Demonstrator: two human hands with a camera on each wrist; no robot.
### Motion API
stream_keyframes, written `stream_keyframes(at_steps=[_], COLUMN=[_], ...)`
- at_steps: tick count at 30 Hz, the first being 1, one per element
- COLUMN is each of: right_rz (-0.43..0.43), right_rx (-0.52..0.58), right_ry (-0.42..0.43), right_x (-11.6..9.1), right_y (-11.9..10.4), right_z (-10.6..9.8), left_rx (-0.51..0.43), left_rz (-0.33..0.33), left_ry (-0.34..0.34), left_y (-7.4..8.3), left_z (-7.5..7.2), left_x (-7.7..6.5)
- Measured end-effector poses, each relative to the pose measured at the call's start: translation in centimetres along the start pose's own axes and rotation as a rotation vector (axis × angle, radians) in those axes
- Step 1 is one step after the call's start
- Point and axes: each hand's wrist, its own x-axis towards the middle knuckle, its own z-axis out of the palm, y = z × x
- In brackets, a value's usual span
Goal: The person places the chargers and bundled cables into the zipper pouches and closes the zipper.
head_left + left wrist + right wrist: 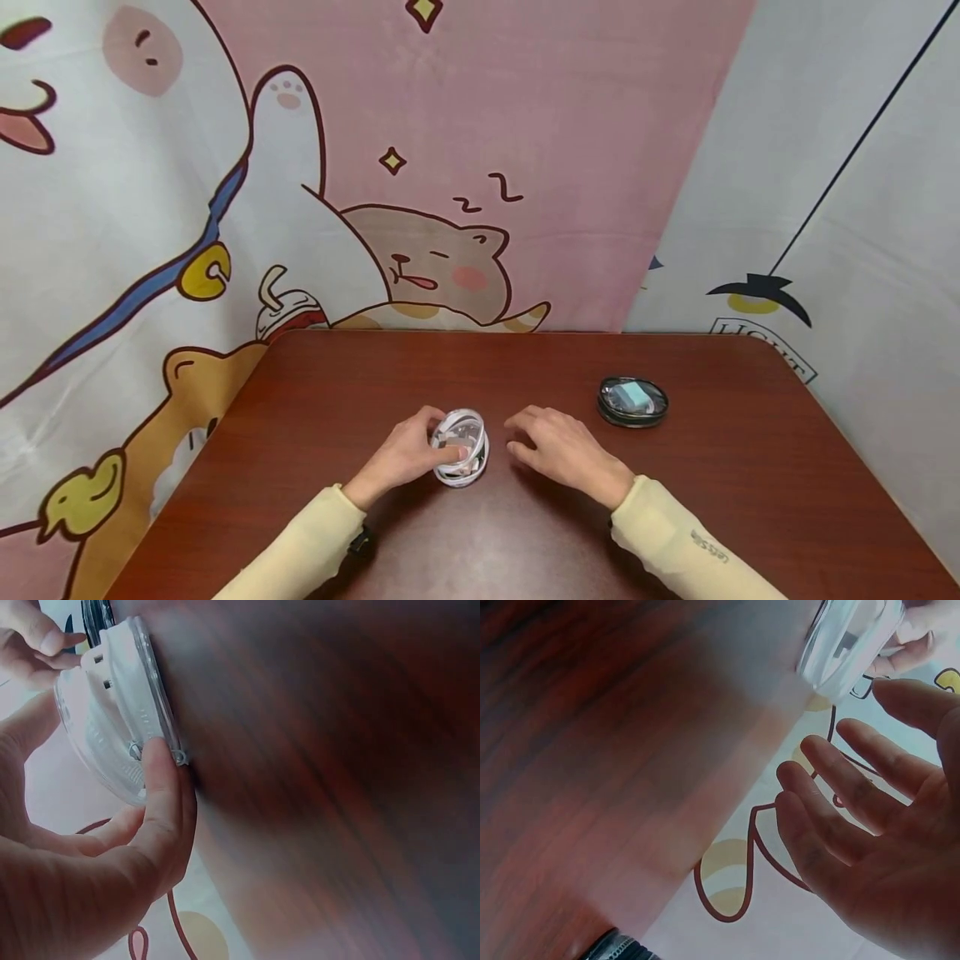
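My left hand (417, 448) grips a small round clear pouch (472, 421) with white edging, its thumb across the top and its fingers around the far side. Pale items lie inside the pouch; one in the left wrist view is a white block with two dark slots, like a charger (101, 671). To the right of the pouch, my right hand (566, 448) hovers over the table, apart from it. In the right wrist view its fingers (855, 776) are loosely extended with nothing in them.
A round black-edged pouch (632, 402) with a clear top and a light blue item inside sits further back on the right. Both stand on a dark reddish-brown wooden table (480, 367). A cartoon-printed cloth (570, 167) hangs behind the table's far edge.
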Motion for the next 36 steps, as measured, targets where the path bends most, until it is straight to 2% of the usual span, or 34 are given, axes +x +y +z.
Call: stream_keyframes(at_steps=[8,15,18,23,26,27,29,34,36], right_rz=[-0.016,-0.053,-0.050,-0.016,-0.003,-0.001,0.003,0.011,0.016], right_rx=[0.007,0.005,0.007,0.020,0.030,0.033,0.033,0.033,0.039], right_ry=[0.026,0.084,0.090,0.085,0.087,0.089,0.088,0.070,0.061], right_x=[0.0,-0.2,-0.4,-0.6,-0.7,-0.7,-0.7,-0.6,-0.6], right_y=[-0.4,-0.2,0.1,0.3,0.3,0.3,0.3,0.3,0.4], right_z=[0.5,0.7,0.8,1.1,1.2,1.2,1.2,1.2,1.2], left_rx=[0.006,-0.039,-0.136,-0.390,-0.459,-0.455,-0.374,-0.099,-0.015], left_rz=[0.052,0.076,0.083,0.062,0.063,0.080,0.149,0.381,0.469], left_ry=[-0.017,-0.035,-0.057,-0.134,-0.178,-0.188,-0.182,-0.106,-0.098], left_y=[1.3,2.1,2.2,2.0,1.6,1.5,1.2,0.7,0.7], left_z=[0.9,1.8,1.9,1.8,1.6,1.5,1.4,1.1,0.9], left_x=[0.3,0.5,0.4,0.3,0.2,0.2,0.2,0.5,0.7])
